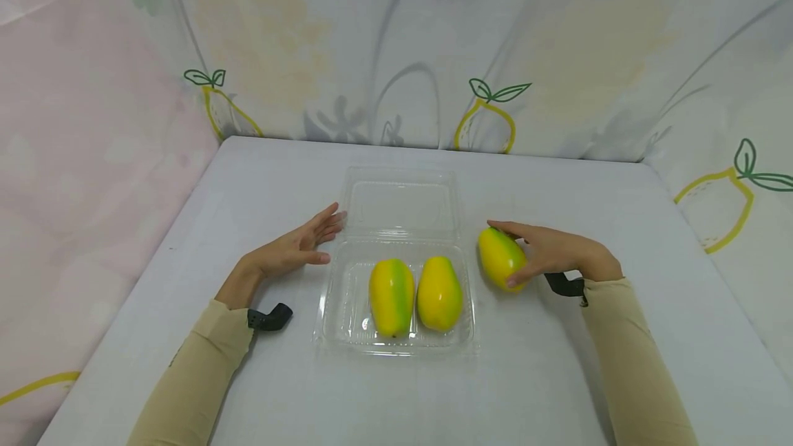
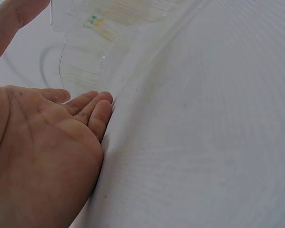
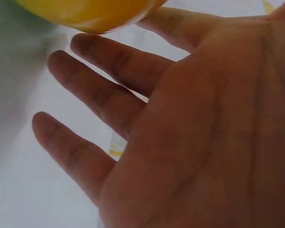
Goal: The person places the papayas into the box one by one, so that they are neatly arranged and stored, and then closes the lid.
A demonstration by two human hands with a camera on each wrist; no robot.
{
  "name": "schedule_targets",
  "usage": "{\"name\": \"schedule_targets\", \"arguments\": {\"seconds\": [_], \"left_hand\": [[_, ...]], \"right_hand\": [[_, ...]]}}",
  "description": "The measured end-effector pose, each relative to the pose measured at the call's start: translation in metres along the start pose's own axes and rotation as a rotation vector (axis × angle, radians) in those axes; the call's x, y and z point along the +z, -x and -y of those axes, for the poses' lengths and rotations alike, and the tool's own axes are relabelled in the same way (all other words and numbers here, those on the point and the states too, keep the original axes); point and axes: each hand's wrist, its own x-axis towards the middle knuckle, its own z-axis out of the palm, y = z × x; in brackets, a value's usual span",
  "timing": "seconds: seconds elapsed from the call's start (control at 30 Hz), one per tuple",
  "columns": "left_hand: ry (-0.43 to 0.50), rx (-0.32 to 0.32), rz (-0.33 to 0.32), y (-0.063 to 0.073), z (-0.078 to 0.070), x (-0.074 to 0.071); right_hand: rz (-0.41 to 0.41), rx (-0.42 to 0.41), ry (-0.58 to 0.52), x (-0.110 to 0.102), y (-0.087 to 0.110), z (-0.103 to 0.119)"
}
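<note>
Smooth white surface point(image 1: 396, 398) is spreading out between a tan left sleeve point(image 1: 186, 384) and a tan right sleeve point(image 1: 638, 370). Beyond the cuffs, a longer yellow-green oval fruit point(image 1: 392, 298) and a shorter yellow-green oval fruit point(image 1: 440, 293) are lying side by side in a clear plastic box base point(image 1: 343, 308). Outside its right wall, a loose glossy yellow-green fruit point(image 1: 500, 257) is slanting, its long axis running from far left to near right. The right hand point(image 1: 554, 253), the nearer of the 2 hands, is holding it between thumb and forefinger; the base is lying to that hand's left. The left hand point(image 1: 297, 246) is holding nothing, fingers extended, thumb apart, beside the base's left side. Farther, a clear plastic lid point(image 1: 399, 205) is lying open before a lemon-print fabric backdrop point(image 1: 396, 40).
</note>
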Motion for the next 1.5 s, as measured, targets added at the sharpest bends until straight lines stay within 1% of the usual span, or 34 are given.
{"name": "schedule_targets", "arguments": {"seconds": [0.07, 0.13, 0.3, 0.5, 0.73, 0.93, 1.17, 1.5], "left_hand": [[0.001, 0.000, 0.002, 0.000, 0.000, 0.000], [0.001, 0.000, 0.002, 0.000, 0.000, 0.000], [-0.013, -0.003, -0.003, 0.001, 0.000, 0.000], [-0.013, -0.004, -0.003, 0.001, 0.001, 0.000], [-0.013, -0.011, -0.009, 0.000, 0.000, 0.001], [-0.013, -0.015, -0.011, 0.000, 0.000, 0.001], [-0.019, -0.008, -0.008, 0.000, -0.001, 0.001], [-0.010, -0.004, -0.002, 0.000, -0.001, 0.001]], "right_hand": [[0.020, 0.000, -0.007, -0.001, 0.000, 0.000], [0.026, 0.002, 0.009, -0.001, 0.000, -0.001], [-0.003, 0.003, 0.061, -0.002, -0.002, 0.001], [-0.018, -0.001, 0.068, -0.002, -0.001, 0.004], [-0.062, -0.044, 0.046, -0.002, 0.002, 0.005], [-0.074, -0.070, 0.023, -0.004, 0.004, 0.005], [-0.100, -0.136, 0.017, -0.006, 0.004, 0.008], [-0.129, -0.220, 0.007, -0.006, 0.009, 0.018]]}}
